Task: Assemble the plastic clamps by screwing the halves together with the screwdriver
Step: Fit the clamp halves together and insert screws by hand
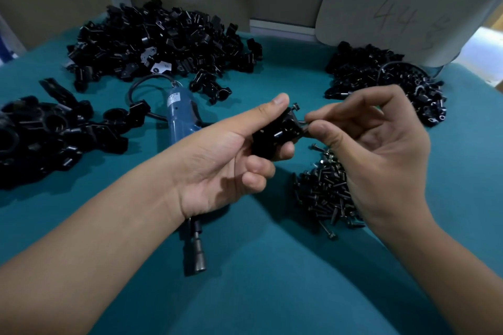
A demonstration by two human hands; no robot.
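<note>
Risk: the screw (pixel 304 123) may slip from the pinch and drop among the loose screws (pixel 325 193) below, likely if it enters its hole askew; the unfastened halves may shift apart.
Clamp: the clamp (pixel 277 132) sits above the desk (pixel 272 280), gripped between thumb and curled fingers of the left hand (pixel 217 163).
Right hand: the right hand (pixel 373 149) pinches the screw at the clamp's right edge.
Screwdriver: the screwdriver (pixel 181 117) lies unheld on the desk.

Black clamp (pixel 277 134) held mid-air, blue screwdriver (pixel 181 119) flat on cloth
</note>
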